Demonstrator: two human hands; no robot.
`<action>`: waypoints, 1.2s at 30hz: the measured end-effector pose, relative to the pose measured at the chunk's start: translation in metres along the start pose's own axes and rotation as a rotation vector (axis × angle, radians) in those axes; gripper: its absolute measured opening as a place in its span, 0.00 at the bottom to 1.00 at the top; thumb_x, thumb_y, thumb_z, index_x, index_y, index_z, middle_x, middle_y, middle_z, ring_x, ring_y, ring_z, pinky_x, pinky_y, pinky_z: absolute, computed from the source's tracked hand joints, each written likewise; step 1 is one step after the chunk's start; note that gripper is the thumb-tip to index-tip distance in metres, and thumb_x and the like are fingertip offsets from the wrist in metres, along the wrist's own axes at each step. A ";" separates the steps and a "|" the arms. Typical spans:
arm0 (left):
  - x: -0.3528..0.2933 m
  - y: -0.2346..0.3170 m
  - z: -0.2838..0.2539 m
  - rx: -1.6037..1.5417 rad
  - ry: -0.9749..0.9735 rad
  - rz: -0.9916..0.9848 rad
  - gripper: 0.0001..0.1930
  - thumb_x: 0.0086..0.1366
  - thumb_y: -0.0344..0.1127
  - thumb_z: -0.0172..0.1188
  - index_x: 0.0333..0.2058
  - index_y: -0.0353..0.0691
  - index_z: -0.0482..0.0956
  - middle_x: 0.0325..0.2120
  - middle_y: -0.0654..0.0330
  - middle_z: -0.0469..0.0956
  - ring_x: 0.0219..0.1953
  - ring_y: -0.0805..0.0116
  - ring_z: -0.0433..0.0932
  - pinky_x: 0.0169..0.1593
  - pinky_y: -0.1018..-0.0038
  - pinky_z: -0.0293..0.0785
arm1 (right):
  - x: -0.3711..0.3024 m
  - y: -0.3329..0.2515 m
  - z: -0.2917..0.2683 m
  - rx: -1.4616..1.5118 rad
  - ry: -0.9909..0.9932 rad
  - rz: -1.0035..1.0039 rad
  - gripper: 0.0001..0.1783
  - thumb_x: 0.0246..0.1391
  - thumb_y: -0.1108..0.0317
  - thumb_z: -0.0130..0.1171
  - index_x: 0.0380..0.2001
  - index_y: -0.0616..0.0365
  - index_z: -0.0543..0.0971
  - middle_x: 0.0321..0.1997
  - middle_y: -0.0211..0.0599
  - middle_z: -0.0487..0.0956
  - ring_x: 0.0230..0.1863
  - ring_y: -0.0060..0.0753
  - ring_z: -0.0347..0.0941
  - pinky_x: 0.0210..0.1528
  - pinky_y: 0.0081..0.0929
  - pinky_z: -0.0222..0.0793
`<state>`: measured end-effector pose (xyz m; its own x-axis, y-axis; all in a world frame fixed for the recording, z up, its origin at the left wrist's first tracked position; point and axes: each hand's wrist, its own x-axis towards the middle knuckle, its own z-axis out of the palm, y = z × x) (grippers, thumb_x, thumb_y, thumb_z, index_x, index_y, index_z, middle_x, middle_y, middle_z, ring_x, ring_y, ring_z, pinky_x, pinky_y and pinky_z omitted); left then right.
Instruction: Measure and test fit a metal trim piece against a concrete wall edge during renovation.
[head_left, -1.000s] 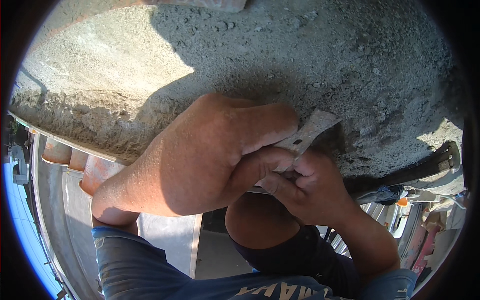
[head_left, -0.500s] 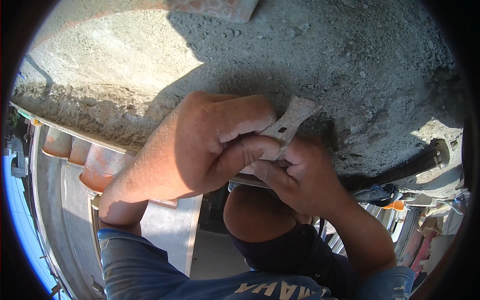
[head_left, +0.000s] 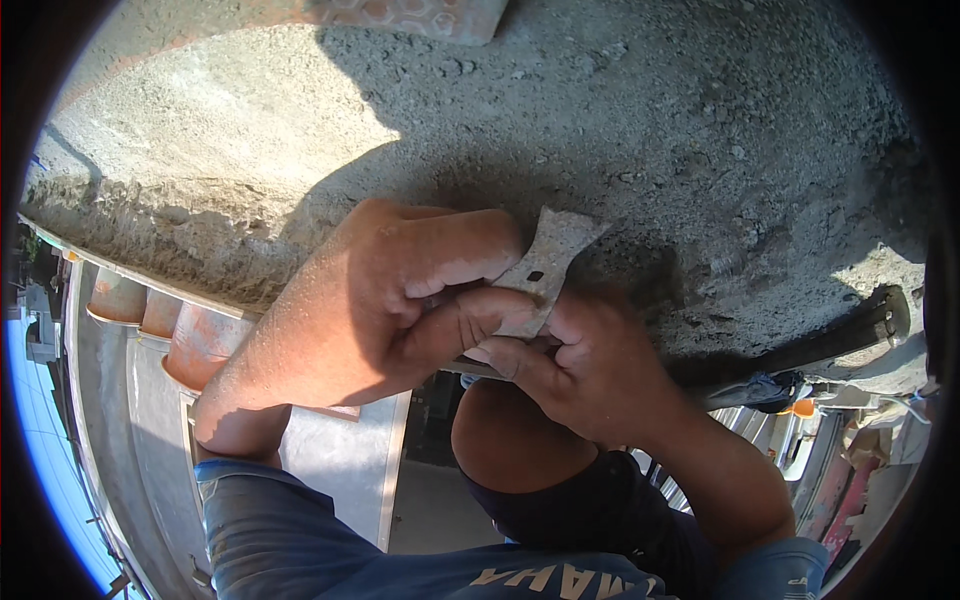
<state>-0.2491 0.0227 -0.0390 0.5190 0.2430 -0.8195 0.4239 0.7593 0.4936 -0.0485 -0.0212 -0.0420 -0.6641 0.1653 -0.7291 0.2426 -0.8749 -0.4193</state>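
A flat, grey, dusty metal plate [head_left: 558, 245] with a flared end and a small square hole sits between my hands, tilted with the flared end up. My left hand [head_left: 405, 290] pinches its left side between thumb and curled forefinger. My right hand [head_left: 605, 375] is closed at the plate's lower end, with the thumb near the left thumb. The right fingertips are hidden behind the plate and thumb. Both hands are just above rough grey cement [head_left: 480, 130], apparently without resting on it.
A patterned tile [head_left: 415, 15] lies at the far edge. Curved clay roof tiles [head_left: 200, 340] are lower left, beyond the cement's edge. At right a dark pipe-like piece [head_left: 830, 335] lies beside blue-black cloth [head_left: 755, 390]. My bent knee [head_left: 520, 435] is below the hands.
The metal plate and both hands have shifted slightly left and toward me. The plate has turned, so more of its flat face and flared end shows.
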 end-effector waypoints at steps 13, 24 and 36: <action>0.011 0.009 -0.003 0.074 0.104 0.092 0.06 0.60 0.27 0.65 0.31 0.32 0.76 0.22 0.58 0.74 0.21 0.70 0.73 0.26 0.76 0.66 | 0.004 -0.012 -0.006 0.348 0.052 0.132 0.14 0.55 0.64 0.63 0.39 0.63 0.78 0.29 0.47 0.80 0.33 0.46 0.80 0.36 0.37 0.72; 0.007 -0.001 0.001 0.031 0.040 0.001 0.06 0.60 0.27 0.65 0.31 0.32 0.77 0.21 0.58 0.74 0.21 0.73 0.72 0.25 0.77 0.65 | -0.002 0.000 -0.004 0.213 -0.078 0.195 0.11 0.60 0.72 0.59 0.45 0.61 0.78 0.38 0.35 0.82 0.41 0.21 0.79 0.44 0.22 0.75; 0.001 0.002 0.006 -0.047 0.091 0.058 0.07 0.60 0.29 0.65 0.30 0.34 0.76 0.21 0.54 0.74 0.22 0.60 0.75 0.25 0.71 0.67 | -0.002 -0.005 0.003 0.024 0.077 0.017 0.15 0.56 0.61 0.62 0.39 0.63 0.77 0.27 0.51 0.79 0.30 0.56 0.78 0.34 0.43 0.71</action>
<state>-0.2435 0.0206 -0.0373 0.4716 0.3393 -0.8139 0.3589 0.7693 0.5286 -0.0500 -0.0185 -0.0368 -0.6034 0.1837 -0.7760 0.2356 -0.8886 -0.3935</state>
